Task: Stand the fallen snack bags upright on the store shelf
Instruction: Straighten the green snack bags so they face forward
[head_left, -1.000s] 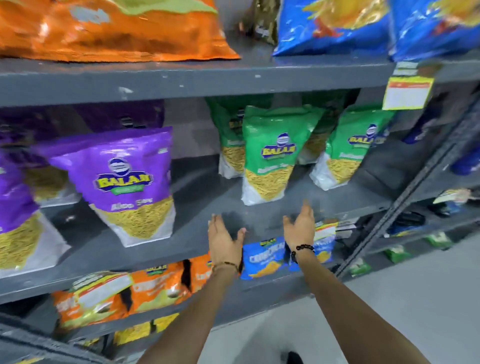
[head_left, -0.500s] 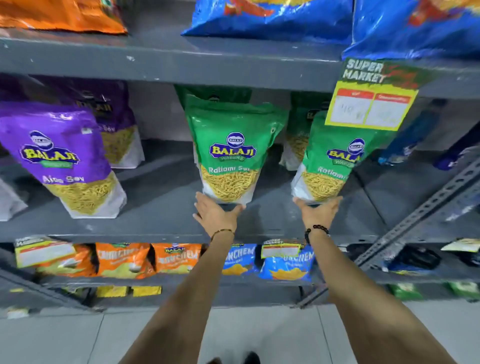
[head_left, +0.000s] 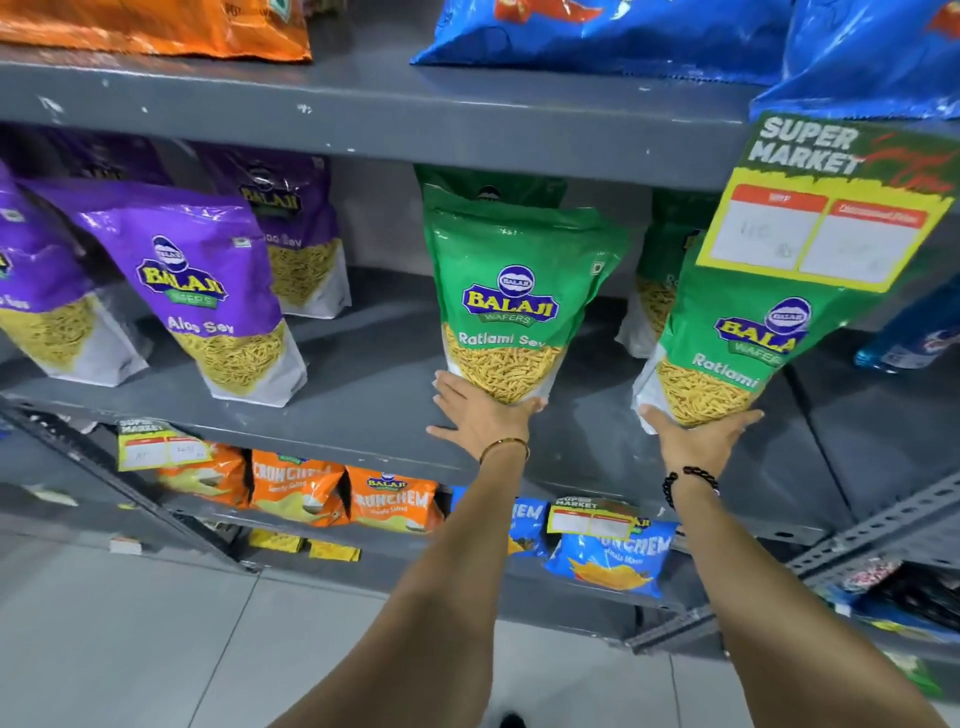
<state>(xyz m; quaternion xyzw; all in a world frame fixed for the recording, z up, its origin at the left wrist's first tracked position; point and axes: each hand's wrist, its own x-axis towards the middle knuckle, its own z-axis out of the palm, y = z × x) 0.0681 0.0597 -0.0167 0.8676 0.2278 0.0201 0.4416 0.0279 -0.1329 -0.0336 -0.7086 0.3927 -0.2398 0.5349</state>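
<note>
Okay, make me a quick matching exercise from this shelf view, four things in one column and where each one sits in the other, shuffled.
Things:
1. purple Aloo Sev bag
2. left hand
3. right hand
4. orange Crunchem bags

Places:
A. at the base of the tilted green bag under the price sign
B. on the shelf below
C. left part of the middle shelf
D. at the base of the centre green Ratlami Sev bag

Pairs: 1-C, 2-D, 3-A, 4-B
</note>
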